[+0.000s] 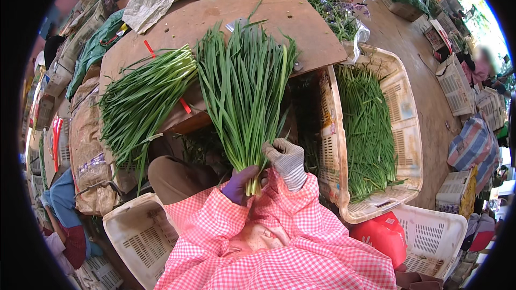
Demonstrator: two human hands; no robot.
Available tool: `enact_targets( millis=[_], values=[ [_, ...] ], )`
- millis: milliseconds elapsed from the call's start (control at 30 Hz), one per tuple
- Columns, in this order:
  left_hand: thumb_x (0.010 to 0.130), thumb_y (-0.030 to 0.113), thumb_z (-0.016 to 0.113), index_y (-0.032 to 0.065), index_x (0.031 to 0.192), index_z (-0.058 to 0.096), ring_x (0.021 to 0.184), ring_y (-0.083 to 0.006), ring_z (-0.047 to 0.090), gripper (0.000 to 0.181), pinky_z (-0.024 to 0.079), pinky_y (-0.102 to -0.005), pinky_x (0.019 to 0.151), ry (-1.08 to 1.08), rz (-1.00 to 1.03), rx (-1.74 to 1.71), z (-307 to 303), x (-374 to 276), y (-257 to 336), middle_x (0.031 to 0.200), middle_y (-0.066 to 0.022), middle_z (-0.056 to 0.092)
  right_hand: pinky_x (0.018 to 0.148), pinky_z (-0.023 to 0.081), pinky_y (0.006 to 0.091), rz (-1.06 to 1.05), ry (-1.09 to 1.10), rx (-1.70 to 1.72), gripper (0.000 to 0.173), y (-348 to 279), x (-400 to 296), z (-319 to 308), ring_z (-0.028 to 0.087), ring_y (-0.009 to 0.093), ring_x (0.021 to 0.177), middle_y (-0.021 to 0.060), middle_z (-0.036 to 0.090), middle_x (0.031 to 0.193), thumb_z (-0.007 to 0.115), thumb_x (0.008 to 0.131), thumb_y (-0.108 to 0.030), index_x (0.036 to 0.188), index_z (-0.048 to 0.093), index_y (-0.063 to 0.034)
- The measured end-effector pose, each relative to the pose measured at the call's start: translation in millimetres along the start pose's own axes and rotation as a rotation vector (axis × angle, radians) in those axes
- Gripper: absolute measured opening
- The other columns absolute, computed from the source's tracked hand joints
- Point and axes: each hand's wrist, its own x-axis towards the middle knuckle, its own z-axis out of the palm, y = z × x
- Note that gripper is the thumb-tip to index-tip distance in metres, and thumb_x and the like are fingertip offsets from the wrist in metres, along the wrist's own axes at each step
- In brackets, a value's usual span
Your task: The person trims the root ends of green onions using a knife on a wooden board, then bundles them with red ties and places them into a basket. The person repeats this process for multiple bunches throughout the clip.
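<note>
My left hand (241, 183), in a purple glove, grips a bunch of garlic chives (246, 88) by its pale stem ends. The long green leaves fan away from me over the edge of a brown board (258, 4). My right hand (286, 161) wears a grey striped glove. Its fingers are curled at the right side of the bunch, low on the stems; whether they pinch a blade cannot be made out. To the left, a second pile of chives (149, 96) lies on the board with its cut ends toward the held bunch. A red strip (149, 48) shows beside that pile.
At my right stands a white plastic crate (403, 100) holding chives (365, 133). Another crate (141, 233) is at my left, and one (431, 237) sits behind a red bag (383, 235). Bagged greens (330, 12) lie beyond the board. Other people are at both sides.
</note>
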Motion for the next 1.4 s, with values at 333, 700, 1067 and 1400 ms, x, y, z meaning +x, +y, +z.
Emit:
enact_targets(
  millis=[333, 700, 1067, 1400],
  values=[
    [0.088, 0.015, 0.052, -0.0078, 0.123, 0.038, 0.074, -0.0104, 0.055, 0.044, 0.051, -0.0226, 0.062, -0.145, -0.143, -0.318, 6.1, 3.2, 11.9, 0.097, -0.0130, 0.058, 0.043, 0.043, 0.0184, -0.317, -0.049, 0.042, 0.007, -62.1, -41.5, -17.7, 0.055, 0.009, 0.051, 0.0060, 0.061, 0.067, 0.062, 0.077, -0.001, 0.081, 0.064, 0.0042],
    [0.087, 0.015, 0.050, -0.0028, 0.128, 0.027, 0.069, -0.0087, 0.041, 0.051, 0.047, -0.0201, 0.062, -0.346, -0.269, -0.605, -2.5, -1.1, 15.9, 0.111, -0.0159, 0.041, 0.076, 0.049, 0.0264, 0.014, -0.177, -0.323, 0.052, 51.5, -22.9, -86.9, 0.063, 0.021, 0.088, 0.0159, 0.065, 0.090, 0.063, 0.081, -0.036, 0.114, 0.054, 0.0025],
    [0.077, 0.007, 0.061, 0.0011, 0.109, 0.049, 0.059, -0.0148, 0.055, 0.035, 0.046, -0.0250, 0.050, 0.129, 0.035, 0.248, 11.0, -9.5, 17.9, 0.085, -0.0116, 0.061, 0.071, 0.049, 0.0340, -0.289, -0.234, -0.185, 0.084, 1.6, -11.4, -0.1, 0.063, 0.023, 0.079, 0.0101, 0.064, 0.087, 0.059, 0.067, -0.068, 0.121, 0.047, -0.0046],
    [0.068, 0.018, 0.074, 0.0008, 0.130, 0.026, 0.109, -0.0274, 0.052, 0.080, 0.042, -0.0335, 0.090, 0.121, 0.505, 1.170, -5.7, 8.7, -23.3, 0.117, -0.0169, 0.052, 0.075, 0.048, 0.0304, 0.034, -0.299, -0.312, 0.043, 19.6, -10.1, 8.2, 0.060, 0.020, 0.089, 0.0101, 0.065, 0.097, 0.074, 0.070, -0.021, 0.106, 0.058, -0.0028]
  ],
)
